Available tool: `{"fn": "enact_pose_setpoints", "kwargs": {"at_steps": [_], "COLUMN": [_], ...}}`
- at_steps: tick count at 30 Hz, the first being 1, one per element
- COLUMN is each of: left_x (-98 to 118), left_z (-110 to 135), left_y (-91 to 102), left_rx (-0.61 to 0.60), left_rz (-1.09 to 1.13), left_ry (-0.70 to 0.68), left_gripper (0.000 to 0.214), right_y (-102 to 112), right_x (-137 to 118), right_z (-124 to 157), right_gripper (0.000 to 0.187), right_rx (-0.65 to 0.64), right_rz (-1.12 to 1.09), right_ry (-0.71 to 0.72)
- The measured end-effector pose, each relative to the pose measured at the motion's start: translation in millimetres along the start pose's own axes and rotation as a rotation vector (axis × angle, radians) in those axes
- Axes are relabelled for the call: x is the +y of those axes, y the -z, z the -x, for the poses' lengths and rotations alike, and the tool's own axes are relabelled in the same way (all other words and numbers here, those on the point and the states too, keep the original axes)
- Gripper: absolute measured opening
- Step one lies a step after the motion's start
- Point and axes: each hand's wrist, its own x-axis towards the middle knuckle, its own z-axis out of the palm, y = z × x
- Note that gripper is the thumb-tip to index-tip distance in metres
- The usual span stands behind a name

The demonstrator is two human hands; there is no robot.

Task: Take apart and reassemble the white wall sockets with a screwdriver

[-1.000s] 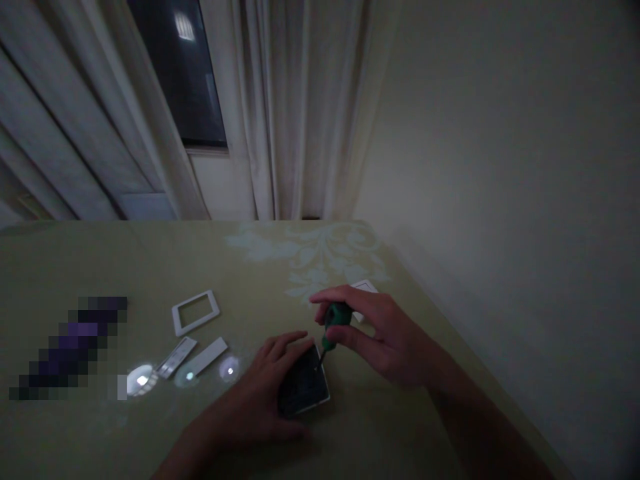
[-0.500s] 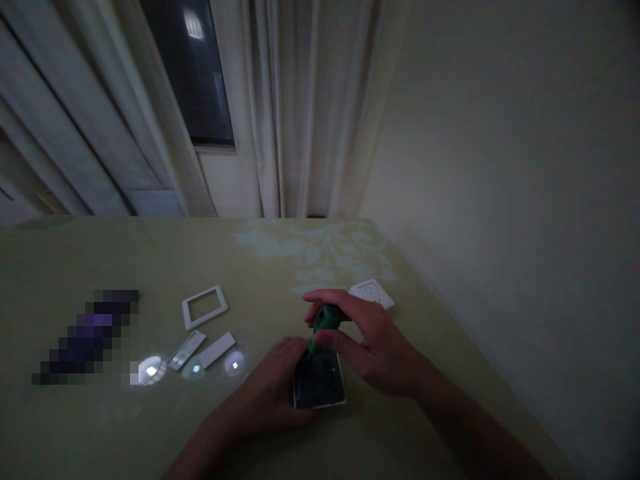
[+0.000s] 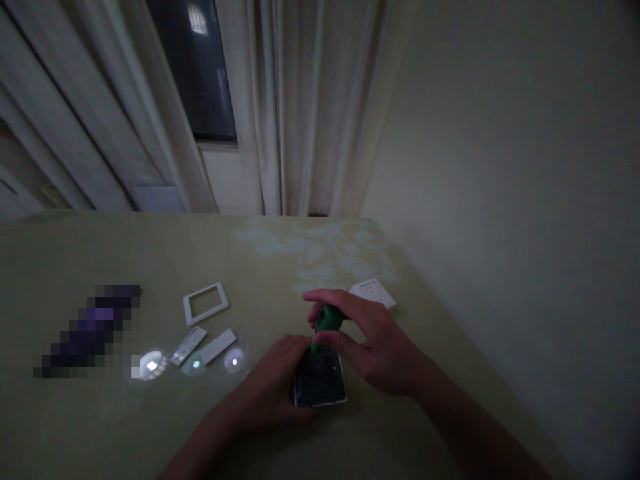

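My left hand [image 3: 277, 380] is closed around the left side of a square wall switch or socket module [image 3: 321, 381], whose dark back faces up with a thin white rim. In my right hand [image 3: 373, 343] is a screwdriver with a green handle [image 3: 329, 320], gripped between thumb and fingers. It stands nearly upright over the far left part of the module. Its tip is hidden, so I cannot tell what it touches. Beyond my right hand lies a white wall socket [image 3: 374, 292], face up and partly covered by the fingers.
On the left of the table [image 3: 150, 253] lie a white rectangular frame [image 3: 187, 311] and two narrow white strips, one a panel [image 3: 187, 345], the other a plain piece [image 3: 219, 347]. A pixelated dark object [image 3: 90, 330] is farther left. A wall [image 3: 500, 200] borders the right side.
Both hands keep their hold on the module and the screwdriver, with hardly any movement. The whole view has shifted slightly.
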Motion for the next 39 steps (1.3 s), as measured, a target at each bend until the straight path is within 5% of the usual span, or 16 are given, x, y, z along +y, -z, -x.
{"fn": "enact_pose_setpoints", "kwargs": {"at_steps": [7, 16, 39], "left_x": [4.7, 5.4, 4.9], "left_z": [0.6, -1.9, -2.2], "left_y": [2.7, 0.8, 0.7], "left_rx": [0.012, -0.001, -0.004], "left_rz": [-0.014, -0.009, -0.008], "left_ry": [0.018, 0.037, 0.045], "left_gripper": [0.062, 0.056, 0.056], "right_y": [-12.0, -26.1, -25.4], "right_x": [5.6, 28.1, 25.9], "right_z": [1.3, -1.4, -0.2], "right_gripper": [0.038, 0.036, 0.038], "right_rx": [0.018, 0.274, 0.264], "right_rz": [-0.074, -0.145, -0.098], "right_ry": [0.096, -0.070, -0.032]}}
